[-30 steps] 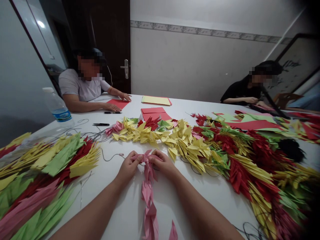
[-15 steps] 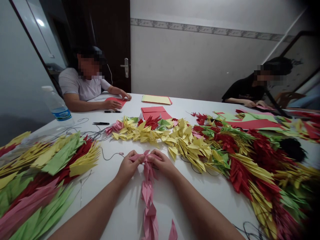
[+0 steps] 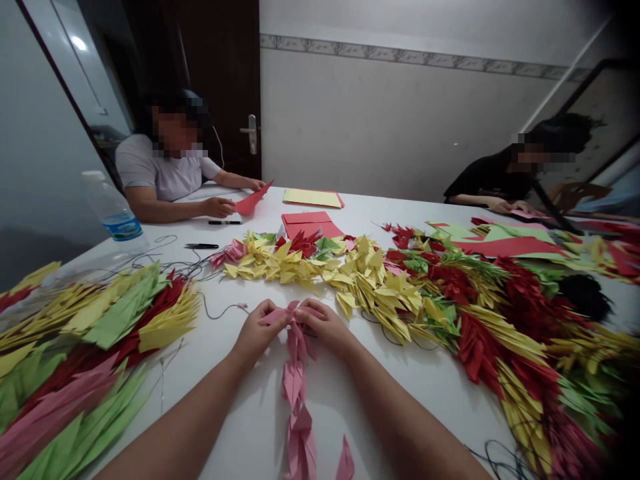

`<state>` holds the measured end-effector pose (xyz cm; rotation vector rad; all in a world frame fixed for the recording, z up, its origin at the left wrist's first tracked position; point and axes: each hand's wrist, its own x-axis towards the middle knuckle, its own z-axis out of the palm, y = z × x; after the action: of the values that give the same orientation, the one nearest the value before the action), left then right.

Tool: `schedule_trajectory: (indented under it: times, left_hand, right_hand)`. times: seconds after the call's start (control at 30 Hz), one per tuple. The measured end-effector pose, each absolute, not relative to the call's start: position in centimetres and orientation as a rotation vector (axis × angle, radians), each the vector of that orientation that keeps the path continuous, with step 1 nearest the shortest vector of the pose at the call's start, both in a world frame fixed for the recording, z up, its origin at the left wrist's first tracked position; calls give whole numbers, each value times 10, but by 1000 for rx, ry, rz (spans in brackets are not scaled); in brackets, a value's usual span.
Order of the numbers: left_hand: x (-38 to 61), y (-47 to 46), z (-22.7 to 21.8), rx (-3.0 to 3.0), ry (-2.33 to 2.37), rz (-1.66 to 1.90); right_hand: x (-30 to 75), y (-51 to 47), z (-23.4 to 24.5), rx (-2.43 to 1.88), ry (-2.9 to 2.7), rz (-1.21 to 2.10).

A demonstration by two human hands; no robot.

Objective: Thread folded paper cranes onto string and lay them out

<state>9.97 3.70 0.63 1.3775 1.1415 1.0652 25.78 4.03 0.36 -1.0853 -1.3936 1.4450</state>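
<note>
Between both hands is a pink folded paper crane (image 3: 293,311), its wings spread to either side. My left hand (image 3: 259,337) pinches its left wing between closed fingers. The right wing is gripped by my right hand (image 3: 325,328), whose fingertips partly cover it. Below the crane, a string of pink paper cranes (image 3: 300,427) trails toward me down the table. A single pink folded piece (image 3: 345,460) lies just right of that string, near the bottom edge.
Strings of yellow, red and green cranes (image 3: 380,287) sprawl across the right side; more bundles (image 3: 120,320) lie left. Beyond are a small dark snipping tool (image 3: 201,246), water bottle (image 3: 117,213), pen (image 3: 225,223) and paper stacks (image 3: 314,198). Two people (image 3: 160,167) sit opposite, handling paper.
My hands stay almost in place on the crane, with only slight finger movement. Across the table, the person at left has lifted the red paper off the surface and tilted it.
</note>
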Motion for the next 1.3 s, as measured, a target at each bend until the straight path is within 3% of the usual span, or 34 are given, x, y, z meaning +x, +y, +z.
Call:
schedule_trajectory:
  times: [0.4,0.7,1.0,1.1,1.3]
  left_hand:
    - [97,40,4,1362,1125,1031]
    - [98,43,-1,1301,989,1100]
    - [101,40,0,1334,1069,1133]
    - [101,41,-1,1331,1142,1216]
    - [97,46,-7,1299,1303,1274]
  right_hand:
    - [266,44,0,-1120,-1509,1327]
    - [266,48,-9,-979,-1272,1492]
    - [263,49,-7,-1038,-1243,1423]
    - [262,49,-10,-1070,-1242,1315]
    - [271,38,-9,-1222,-1641,751]
